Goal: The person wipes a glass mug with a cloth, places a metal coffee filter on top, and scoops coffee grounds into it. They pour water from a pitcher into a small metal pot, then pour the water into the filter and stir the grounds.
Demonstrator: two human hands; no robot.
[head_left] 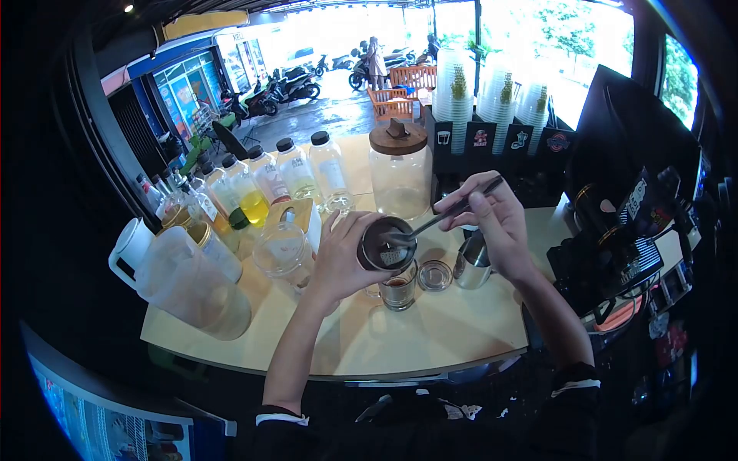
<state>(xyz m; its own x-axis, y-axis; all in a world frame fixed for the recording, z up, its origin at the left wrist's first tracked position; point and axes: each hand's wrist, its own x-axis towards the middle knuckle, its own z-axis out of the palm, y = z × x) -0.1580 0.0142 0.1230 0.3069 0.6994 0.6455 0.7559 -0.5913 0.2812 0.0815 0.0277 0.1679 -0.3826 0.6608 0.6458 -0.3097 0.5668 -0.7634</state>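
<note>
My left hand is wrapped round a dark round container, its mouth tilted toward me over a glass mug with a little brown liquid. Between the fingers and thumb of my right hand is a dark-handled spoon. Its bowl reaches into the container, where a small amount of pale material shows. A steel pitcher stands just below my right hand. Beside the mug lies a round clear lid. To the left of my left hand is a clear plastic jar.
A large frosted jug stands at the counter's left, with a row of black-capped bottles behind. At the back are a wooden-lidded glass jar and stacked plastic cups. Dark equipment borders the right side.
</note>
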